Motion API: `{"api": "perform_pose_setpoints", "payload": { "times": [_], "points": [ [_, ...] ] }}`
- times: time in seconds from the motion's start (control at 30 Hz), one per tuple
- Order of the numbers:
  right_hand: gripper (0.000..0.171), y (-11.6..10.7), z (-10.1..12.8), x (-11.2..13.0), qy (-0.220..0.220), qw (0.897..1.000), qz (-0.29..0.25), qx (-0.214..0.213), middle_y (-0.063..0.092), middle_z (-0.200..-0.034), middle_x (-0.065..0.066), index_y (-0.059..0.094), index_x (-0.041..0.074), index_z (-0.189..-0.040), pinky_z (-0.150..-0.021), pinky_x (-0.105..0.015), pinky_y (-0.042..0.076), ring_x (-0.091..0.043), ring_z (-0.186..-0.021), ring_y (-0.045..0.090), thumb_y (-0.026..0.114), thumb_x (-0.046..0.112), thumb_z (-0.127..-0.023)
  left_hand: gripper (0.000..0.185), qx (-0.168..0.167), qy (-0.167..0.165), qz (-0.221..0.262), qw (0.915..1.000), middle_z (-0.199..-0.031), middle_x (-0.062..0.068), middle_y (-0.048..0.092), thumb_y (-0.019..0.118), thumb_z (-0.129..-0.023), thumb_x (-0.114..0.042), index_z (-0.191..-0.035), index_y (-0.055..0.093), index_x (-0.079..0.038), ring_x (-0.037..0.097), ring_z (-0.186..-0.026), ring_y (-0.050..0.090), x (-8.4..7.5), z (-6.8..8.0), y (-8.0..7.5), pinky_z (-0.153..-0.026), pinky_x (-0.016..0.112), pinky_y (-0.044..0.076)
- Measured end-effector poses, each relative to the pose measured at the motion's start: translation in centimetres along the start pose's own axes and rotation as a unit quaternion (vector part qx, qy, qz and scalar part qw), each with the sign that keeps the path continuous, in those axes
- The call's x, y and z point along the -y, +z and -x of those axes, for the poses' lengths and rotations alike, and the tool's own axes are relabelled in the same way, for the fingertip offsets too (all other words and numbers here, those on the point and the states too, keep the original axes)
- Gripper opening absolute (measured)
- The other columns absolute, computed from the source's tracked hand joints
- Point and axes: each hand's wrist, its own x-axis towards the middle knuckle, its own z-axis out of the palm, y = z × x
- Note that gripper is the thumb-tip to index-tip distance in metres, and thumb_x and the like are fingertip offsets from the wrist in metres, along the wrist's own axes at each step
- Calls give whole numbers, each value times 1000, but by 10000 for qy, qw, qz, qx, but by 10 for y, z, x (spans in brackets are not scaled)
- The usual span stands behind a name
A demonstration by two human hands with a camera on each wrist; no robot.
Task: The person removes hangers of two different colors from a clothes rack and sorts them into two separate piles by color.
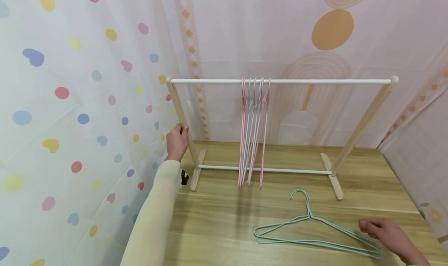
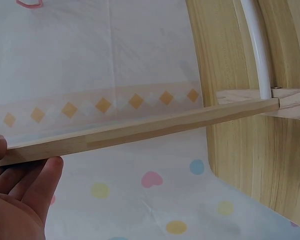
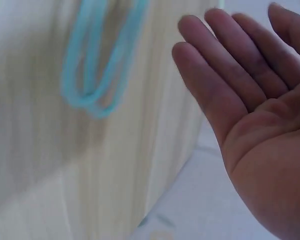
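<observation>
A wooden clothes rack with a white top bar (image 1: pixel 322 81) stands on the table. My left hand (image 1: pixel 176 143) grips its left wooden post (image 2: pixel 140 136) about halfway up, thumb on one side and fingers on the other. Several pink and pale green hangers (image 1: pixel 264 149) hang bunched near the middle of the bar. In front of the rack, mint-green wire hangers (image 1: pixel 309 216) lie stacked flat, hooks pointing away from me. My right hand (image 1: pixel 383 235) is over their right end. In the right wrist view its fingers (image 3: pixel 225 70) are extended, apart from the hangers, and nothing is held.
The rack's lower white bar (image 1: pixel 297 171) runs low between two wooden feet (image 1: pixel 336 186). A dotted curtain (image 1: pixel 84 141) borders the wooden table (image 1: pixel 210 227) on the left, and a patterned pink curtain (image 1: pixel 238 32) hangs behind the rack.
</observation>
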Motion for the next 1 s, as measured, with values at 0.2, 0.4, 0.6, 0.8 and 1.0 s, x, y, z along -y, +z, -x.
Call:
{"api": "perform_pose_setpoints", "payload": {
  "times": [0.2,0.4,0.6,0.8,1.0],
  "points": [
    [67,7,5,28,-345,9979,-379,-386,57,-127,-26,38,-14,-140,-83,-36,52,-24,-104,65,42,42,-104,26,52,3,12,10000,-70,13,49,51,-103,-22,-88,53,-2,27,-58,45,-2,-1,-1,-54,38,38],
    [61,16,11,54,-1361,9767,-1273,-1068,61,-125,3,29,-14,-144,-78,-24,53,-3,-99,64,38,34,-107,26,86,25,46,9999,-71,13,50,51,-103,-23,-89,54,-1,27,-59,46,0,-1,-2,-54,38,39],
    [59,25,17,76,-2101,9215,-3091,-1056,62,-118,14,19,-18,-145,-82,-23,51,-7,-104,64,40,22,-107,26,50,60,57,10000,-72,15,53,53,-103,-21,-88,56,0,29,-61,50,2,1,-2,-56,39,41],
    [70,36,16,109,-2110,9061,-3523,-1020,58,-120,13,9,-24,-141,-87,-23,48,-6,-108,61,42,26,-106,25,40,34,61,10000,-74,15,55,53,-102,-21,-89,56,0,29,-62,51,1,2,-1,-56,39,42],
    [65,51,14,139,-2585,9059,-3254,-813,49,-128,7,11,-25,-141,-93,-20,43,-2,-115,55,37,25,-107,25,59,55,76,9999,-73,15,54,53,-102,-21,-89,56,0,28,-62,51,0,1,-2,-56,39,42]
  ]
}}
